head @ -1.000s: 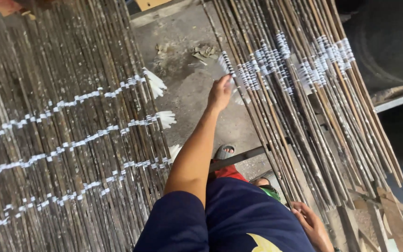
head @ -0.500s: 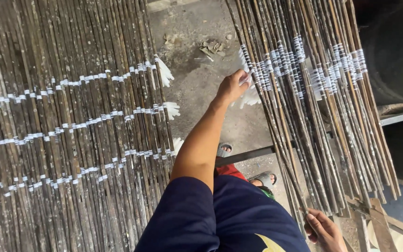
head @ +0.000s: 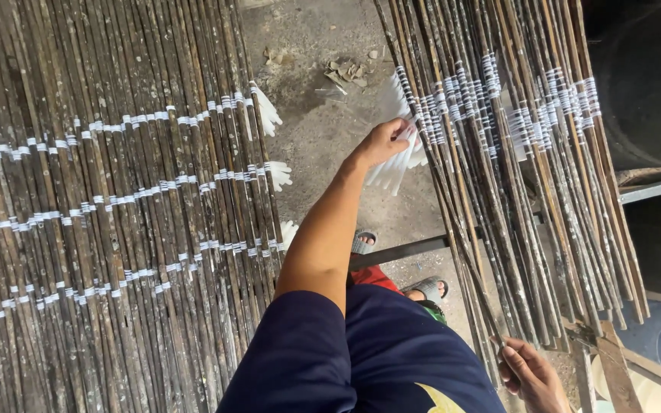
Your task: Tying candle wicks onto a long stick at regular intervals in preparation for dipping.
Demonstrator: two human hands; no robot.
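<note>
Left hand [head: 382, 143] closed on white strips [head: 392, 170] at left edge of stick bundle [head: 499, 168]; right hand [head: 533, 376] pinching lowest stick end [head: 491, 336].

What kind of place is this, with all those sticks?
Probably a small workshop where stick mats or screens are made. A big mat of dark sticks tied in rows with white strips lies on the left, more sticks lie over a metal frame, and the floor is bare concrete.

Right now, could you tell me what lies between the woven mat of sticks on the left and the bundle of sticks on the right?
In the head view, between the woven mat and the stick bundle lies bare concrete floor with small debris, crossed by the person's left hand.
</note>
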